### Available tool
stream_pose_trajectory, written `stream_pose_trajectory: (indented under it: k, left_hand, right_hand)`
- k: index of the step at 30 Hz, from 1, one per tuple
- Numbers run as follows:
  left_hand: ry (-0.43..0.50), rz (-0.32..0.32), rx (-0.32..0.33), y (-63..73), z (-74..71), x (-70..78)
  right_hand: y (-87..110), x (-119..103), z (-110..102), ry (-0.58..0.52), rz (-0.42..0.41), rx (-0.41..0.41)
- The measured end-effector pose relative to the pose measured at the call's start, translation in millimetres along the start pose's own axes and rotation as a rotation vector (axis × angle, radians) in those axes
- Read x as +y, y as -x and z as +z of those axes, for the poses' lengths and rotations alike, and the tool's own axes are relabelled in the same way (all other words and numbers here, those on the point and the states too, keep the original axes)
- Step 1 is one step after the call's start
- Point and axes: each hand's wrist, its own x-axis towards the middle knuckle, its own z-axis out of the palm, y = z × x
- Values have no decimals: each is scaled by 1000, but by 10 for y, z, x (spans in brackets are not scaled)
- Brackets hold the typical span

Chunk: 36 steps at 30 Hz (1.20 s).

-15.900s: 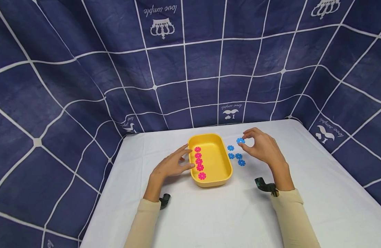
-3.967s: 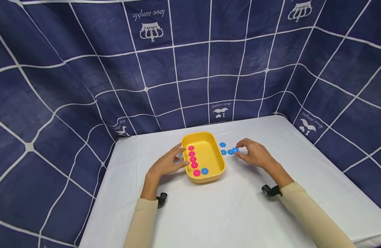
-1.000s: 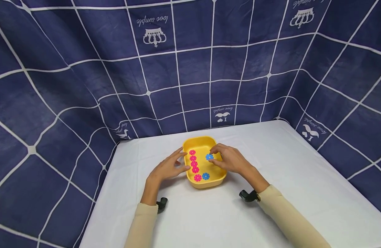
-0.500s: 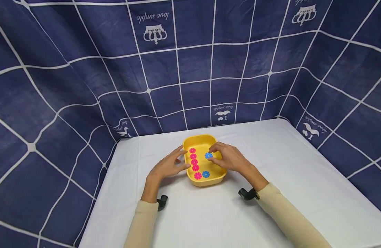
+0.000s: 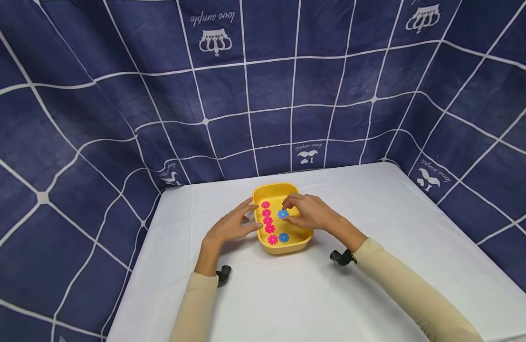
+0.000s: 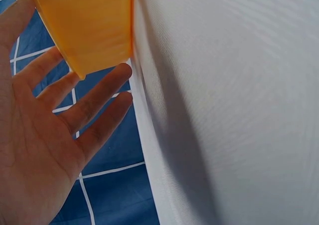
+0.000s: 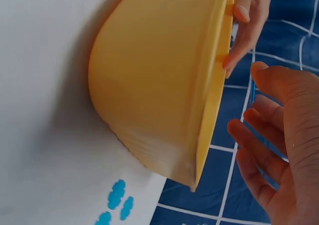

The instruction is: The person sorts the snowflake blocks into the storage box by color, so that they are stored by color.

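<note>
My right hand is over the yellow tub, pinching a blue notched plastic disc between thumb and index finger. In the right wrist view this disc shows only as a thin blue edge. Inside the tub, several pink notched discs form a column along the left side. Another blue disc lies at the near end, beside the nearest pink one. My left hand is spread at the tub's left side, thumb and fingertips at the rim. Its fingers look loosely extended in the left wrist view.
In the right wrist view, several blue discs lie on the white tablecloth beside the tub; my right hand hides them in the head view. A dark blue curtain with white lines stands behind the table and at both sides.
My right hand went from the discs right of the tub to over it with a blue disc, lately drifting left. Since the earliest frame, one blue disc has come into the tub. My left hand stays.
</note>
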Motion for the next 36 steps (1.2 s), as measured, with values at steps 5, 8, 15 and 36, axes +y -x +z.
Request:
stream_pose_trajectory:
  k: [5,8,15,36]
  left_hand:
    - [-3,2,-1,3,-6,-10]
    - [1,12,4,-5,-13,-18]
    - [9,6,3,-23,-23,-17]
    - [25,12,-6,-15,-16,-20]
  right_hand:
    - [-110,-15,-64,42,-39,-64]
    - [-174,-18,-103,65,-68,-86]
    - [-263,-18,-144,74,-97,-130]
    - [-270,167,147,23,-3,-314]
